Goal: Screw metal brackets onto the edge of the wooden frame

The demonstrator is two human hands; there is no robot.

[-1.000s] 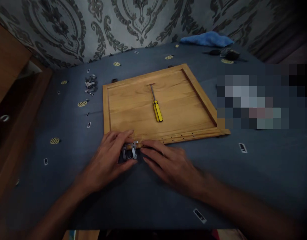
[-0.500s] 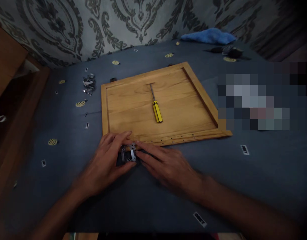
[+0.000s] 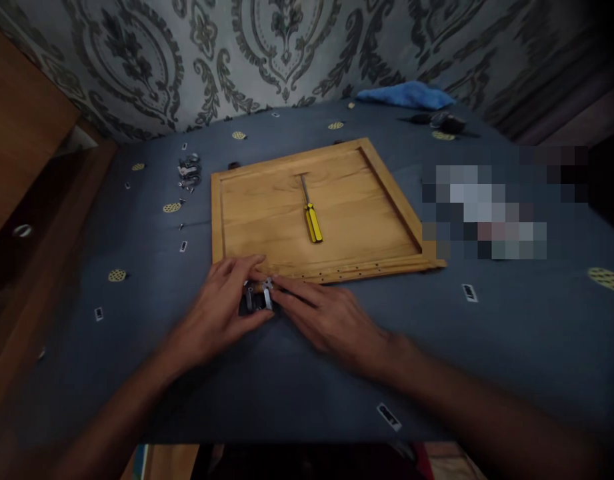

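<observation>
A wooden cabinet door lies flat, with a row of small dark holes along its near edge. At that edge's left end is a metal hinge. My left hand is closed around the hinge, thumb in front and fingers over the door's frame. From the right, my right hand touches the same hinge with its fingertips, and its fingers are pressed together. A screwdriver with a yellow and black handle rests on the door panel. The hinge's underside is hidden.
Several loose metal hinges lie left of the door, with a screw nearer me. A blue cloth and a dark tool are at the back right. A pixelated patch hides part of the right side. A patterned wall rises behind.
The camera view has shifted slightly, moving the whole scene in the frame. Both hands stay at the hinge, and the screwdriver and door look unmoved relative to each other.
</observation>
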